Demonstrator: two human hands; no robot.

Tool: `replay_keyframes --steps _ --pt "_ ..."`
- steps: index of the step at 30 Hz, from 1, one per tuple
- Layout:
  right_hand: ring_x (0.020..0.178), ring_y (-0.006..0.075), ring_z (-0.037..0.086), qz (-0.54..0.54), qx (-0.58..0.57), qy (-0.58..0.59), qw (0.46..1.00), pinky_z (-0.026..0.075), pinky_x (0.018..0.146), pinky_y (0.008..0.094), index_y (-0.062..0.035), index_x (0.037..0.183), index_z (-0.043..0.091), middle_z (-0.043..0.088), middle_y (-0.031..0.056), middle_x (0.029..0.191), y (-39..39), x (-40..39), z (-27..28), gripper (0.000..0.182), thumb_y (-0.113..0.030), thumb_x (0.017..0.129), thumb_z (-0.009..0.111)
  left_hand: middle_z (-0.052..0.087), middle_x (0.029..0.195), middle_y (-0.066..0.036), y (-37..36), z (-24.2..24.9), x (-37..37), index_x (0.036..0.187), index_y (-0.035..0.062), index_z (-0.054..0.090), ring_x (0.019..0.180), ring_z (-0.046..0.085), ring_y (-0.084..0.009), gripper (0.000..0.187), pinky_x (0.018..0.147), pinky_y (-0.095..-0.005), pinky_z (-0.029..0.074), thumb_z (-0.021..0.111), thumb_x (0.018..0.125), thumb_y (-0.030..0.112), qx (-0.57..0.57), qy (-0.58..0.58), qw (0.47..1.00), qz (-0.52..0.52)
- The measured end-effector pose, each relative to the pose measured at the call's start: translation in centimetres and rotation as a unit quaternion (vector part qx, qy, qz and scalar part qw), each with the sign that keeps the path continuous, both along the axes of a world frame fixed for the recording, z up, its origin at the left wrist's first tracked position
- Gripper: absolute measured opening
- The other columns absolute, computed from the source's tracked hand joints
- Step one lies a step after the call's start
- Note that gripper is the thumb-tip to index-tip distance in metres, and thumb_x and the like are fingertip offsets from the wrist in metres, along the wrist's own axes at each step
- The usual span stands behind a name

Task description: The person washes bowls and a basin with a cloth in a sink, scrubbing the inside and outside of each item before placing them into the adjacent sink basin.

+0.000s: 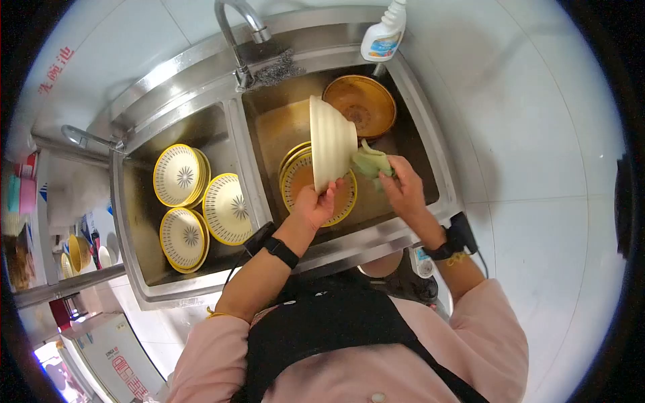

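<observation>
My left hand (318, 204) grips a cream bowl (332, 142) by its lower rim, the bowl turned on its side above the right basin. In my right hand (404, 188) is a light green cloth (371, 161), pinched between thumb and fingers close to the bowl's foot. Beneath the bowl, patterned yellow-rimmed bowls (347, 207) sit in the basin, partly covered by the held bowl and my left hand. An amber-brown bowl (368, 106) rests at the basin's far right corner. The bowl's inside faces left, away from my right hand.
The left basin holds several patterned bowls (228, 209) in stacks. A faucet (243, 40) and a steel wool scourer (277, 70) are at the back of the sink (236, 134). A white spray bottle (383, 39) stands at the back right rim. Shelves with dishes are at left.
</observation>
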State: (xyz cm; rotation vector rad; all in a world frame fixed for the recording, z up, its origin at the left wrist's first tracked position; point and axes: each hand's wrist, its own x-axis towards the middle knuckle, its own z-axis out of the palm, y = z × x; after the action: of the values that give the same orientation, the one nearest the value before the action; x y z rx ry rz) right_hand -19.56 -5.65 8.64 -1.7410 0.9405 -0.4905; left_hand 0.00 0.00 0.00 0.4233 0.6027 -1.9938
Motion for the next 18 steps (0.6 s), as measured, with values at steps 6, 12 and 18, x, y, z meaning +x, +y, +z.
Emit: replay_keyframes --steps 6,12,18 --pt "0.110 0.0340 0.039 -0.063 -0.515 0.064 0.853 0.032 0.091 0.0438 -0.0083 0.107 0.052 0.042 0.0158 0.118 2.1 5.8 0.6 0.042 -0.024 0.068 0.060 0.054 0.071 -0.004 0.2 5.0 -3.1 0.091 0.0043 0.050 0.045 0.049 -0.0075 0.016 0.032 -0.0152 0.037 0.037 0.085 0.010 0.018 -0.100 0.990 0.096" --pt "0.109 0.0315 0.040 -0.077 -0.351 -0.034 0.932 0.030 0.094 0.0370 -0.0061 0.109 0.049 0.046 0.0180 0.112 -4.5 6.9 1.8 0.041 -0.020 0.071 0.055 0.039 0.051 0.003 2.4 2.8 -0.9 0.076 0.0106 0.048 0.036 0.032 -0.0050 0.013 0.032 -0.0192 0.023 0.037 0.080 0.017 0.068 -0.176 0.973 -0.130" --pt "0.107 0.0240 0.043 -0.054 0.064 -0.255 0.963 0.036 0.089 0.0330 -0.0038 0.118 0.040 0.047 0.0146 0.112 -6.8 6.5 -1.4 0.041 -0.023 0.082 0.046 0.033 0.048 0.006 5.6 2.1 0.9 0.071 0.0142 0.046 0.034 0.025 -0.0027 0.009 0.030 -0.0168 0.020 0.044 0.077 0.020 -0.096 -0.139 0.967 -0.192"
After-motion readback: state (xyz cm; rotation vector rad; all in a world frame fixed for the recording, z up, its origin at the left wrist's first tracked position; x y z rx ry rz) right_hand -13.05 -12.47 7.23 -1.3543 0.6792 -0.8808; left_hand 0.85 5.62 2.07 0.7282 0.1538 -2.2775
